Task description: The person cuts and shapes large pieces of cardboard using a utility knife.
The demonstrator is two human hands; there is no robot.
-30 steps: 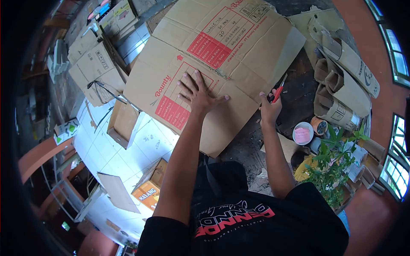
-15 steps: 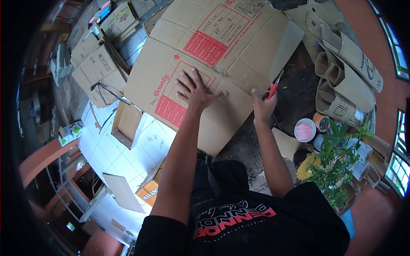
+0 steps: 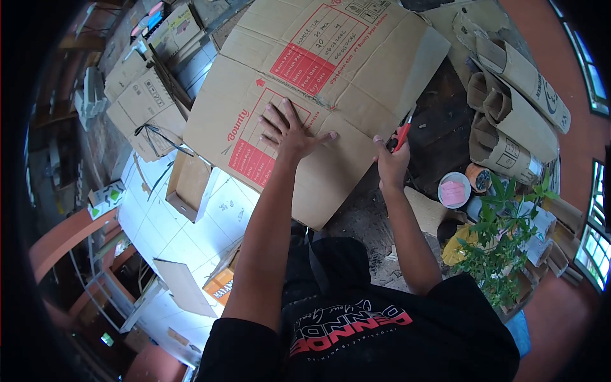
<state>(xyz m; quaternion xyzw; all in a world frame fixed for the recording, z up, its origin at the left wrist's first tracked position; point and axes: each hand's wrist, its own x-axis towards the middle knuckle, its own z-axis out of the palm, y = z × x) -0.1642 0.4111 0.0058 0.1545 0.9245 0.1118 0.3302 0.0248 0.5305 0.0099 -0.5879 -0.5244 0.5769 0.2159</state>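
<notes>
A large flattened cardboard box (image 3: pixel 347 137) with red Bounty print lies in front of me. My left hand (image 3: pixel 289 134) rests on it with the palm down and the fingers spread, over the red printed frame. Close by the box's right edge, my right hand (image 3: pixel 391 162) is closed around a red utility knife (image 3: pixel 401 138). Its thin metal blade points up and away from me, along the cardboard edge. Part of the knife's handle is hidden inside my fingers.
Folded cardboard pieces (image 3: pixel 509 108) are stacked at the right. Nearer stand a white cup (image 3: pixel 454 191) with something pink in it and a leafy plant (image 3: pixel 503 248). At the left are a tied cardboard bundle (image 3: pixel 143 111) and an open shallow box (image 3: pixel 189 186) on white tiles.
The cardboard has shifted slightly left and toward me, with my left hand still flat on it. My right hand and the knife have moved only a little, and the blade shows more clearly.
</notes>
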